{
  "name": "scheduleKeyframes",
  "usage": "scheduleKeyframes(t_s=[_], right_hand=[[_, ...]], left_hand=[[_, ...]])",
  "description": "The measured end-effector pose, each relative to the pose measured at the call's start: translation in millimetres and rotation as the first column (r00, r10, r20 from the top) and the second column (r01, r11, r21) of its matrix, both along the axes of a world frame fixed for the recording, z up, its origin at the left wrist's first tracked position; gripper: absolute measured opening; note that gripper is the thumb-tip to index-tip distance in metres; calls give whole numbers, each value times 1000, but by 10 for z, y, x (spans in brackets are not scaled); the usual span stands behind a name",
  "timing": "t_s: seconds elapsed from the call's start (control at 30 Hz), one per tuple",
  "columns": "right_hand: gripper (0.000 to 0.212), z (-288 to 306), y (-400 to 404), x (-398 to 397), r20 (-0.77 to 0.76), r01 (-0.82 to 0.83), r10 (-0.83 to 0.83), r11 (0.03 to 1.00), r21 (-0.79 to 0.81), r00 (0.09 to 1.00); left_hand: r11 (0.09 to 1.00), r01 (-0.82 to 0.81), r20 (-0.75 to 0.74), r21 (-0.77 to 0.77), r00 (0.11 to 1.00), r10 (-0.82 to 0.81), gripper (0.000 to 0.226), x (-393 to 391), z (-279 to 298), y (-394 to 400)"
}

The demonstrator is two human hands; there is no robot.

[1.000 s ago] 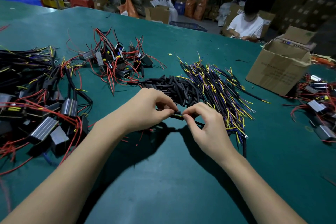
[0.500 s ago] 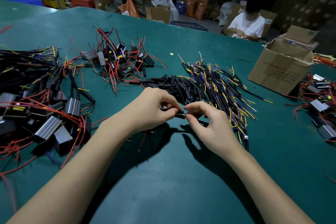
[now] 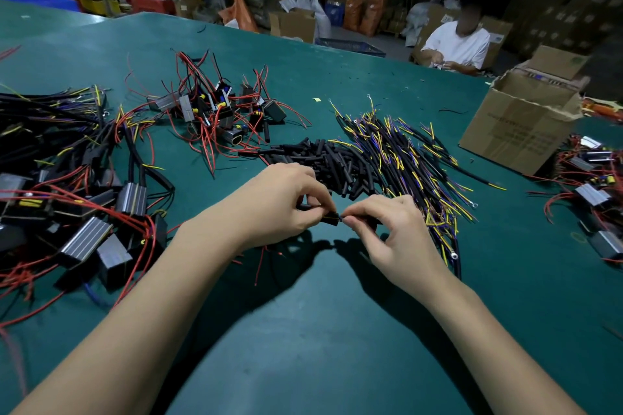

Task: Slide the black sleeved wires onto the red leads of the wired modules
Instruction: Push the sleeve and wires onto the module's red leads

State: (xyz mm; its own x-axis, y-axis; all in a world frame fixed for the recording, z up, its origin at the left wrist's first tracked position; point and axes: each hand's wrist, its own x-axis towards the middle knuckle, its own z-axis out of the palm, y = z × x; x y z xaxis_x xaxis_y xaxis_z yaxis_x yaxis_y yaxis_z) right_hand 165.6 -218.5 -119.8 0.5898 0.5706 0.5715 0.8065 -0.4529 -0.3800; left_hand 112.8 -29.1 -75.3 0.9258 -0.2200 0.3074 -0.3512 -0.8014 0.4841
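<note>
My left hand (image 3: pixel 283 202) pinches a short black sleeve (image 3: pixel 329 218) between thumb and fingers. My right hand (image 3: pixel 394 236) pinches a black sleeved wire (image 3: pixel 365 220) whose tip meets the sleeve's open end. Thin red leads (image 3: pixel 261 266) hang below my left hand onto the green table (image 3: pixel 320 330). Behind my hands lie a heap of black sleeves (image 3: pixel 333 162) and a pile of black sleeved wires with yellow and blue ends (image 3: pixel 411 162). Wired modules with red leads (image 3: pixel 215 114) sit at the back left.
A large tangle of silver modules and black cables (image 3: pixel 67 199) fills the left side. A cardboard box (image 3: pixel 526 121) stands at the right, with more modules (image 3: pixel 593 185) beside it. A person in a white shirt (image 3: pixel 455 44) sits at the far edge.
Both hands have stayed together at the same spot. The wire tip in my right hand has come up against the end of the sleeve in my left hand.
</note>
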Motion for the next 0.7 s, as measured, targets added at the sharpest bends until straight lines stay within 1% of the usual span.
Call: scheduleKeyframes(t_s=[0.1,0.17,0.23,0.37,0.5,0.6,0.63,0.7], right_hand=[[7,-1,3,3,100,9,-5,999,-40,995],[7,3,2,6,118,13,-9,999,-38,993],[6,-2,-5,3,113,17,-14,1000,-23,993],[6,3,-3,1,24,14,-16,996,83,1000],[7,17,-20,22,-95,25,-9,986,166,995],[19,25,-32,33,-156,10,17,985,171,988],[20,26,-28,32,-149,-5,31,986,167,988],[17,29,-13,26,-112,-22,41,985,169,993]], left_hand=[[999,9,30,40,999,-11,16,-1,-10,-6],[1000,12,37,25,999,-13,16,2,-22,-15],[1000,8,43,-24,999,-7,14,7,-45,-30],[984,-41,28,-174,999,47,11,44,-116,-75],[939,-102,14,-329,993,113,8,80,-168,-103],[921,-116,30,-373,990,137,8,87,-187,-116],[921,-110,27,-373,991,130,8,85,-184,-115],[935,-87,-7,-343,996,91,10,75,-165,-99]])
